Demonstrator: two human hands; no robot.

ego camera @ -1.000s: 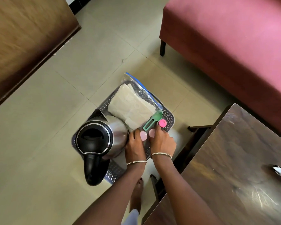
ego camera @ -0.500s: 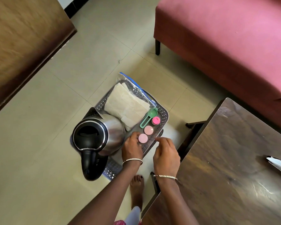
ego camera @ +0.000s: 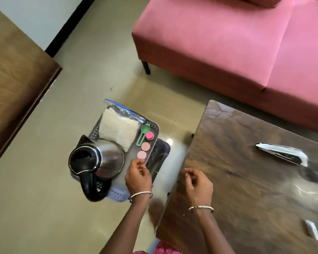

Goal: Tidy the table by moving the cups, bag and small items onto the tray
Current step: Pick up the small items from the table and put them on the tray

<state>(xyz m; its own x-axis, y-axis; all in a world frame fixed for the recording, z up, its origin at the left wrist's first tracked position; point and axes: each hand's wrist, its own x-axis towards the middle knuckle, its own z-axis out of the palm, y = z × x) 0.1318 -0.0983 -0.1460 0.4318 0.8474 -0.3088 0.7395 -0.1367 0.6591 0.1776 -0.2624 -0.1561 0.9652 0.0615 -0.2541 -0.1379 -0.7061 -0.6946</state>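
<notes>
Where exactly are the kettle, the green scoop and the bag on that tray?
kettle (ego camera: 109, 158): head view, on its steel body.
green scoop (ego camera: 145, 128): head view, on its round bowl.
bag (ego camera: 117, 132): head view, on the pale contents showing through the plastic.

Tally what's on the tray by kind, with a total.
On the grey tray:
Electric kettle: 1
Zip bag: 1
Green measuring scoop: 1
Bright pink cap: 1
Pale pink discs: 2
Total: 6
</notes>
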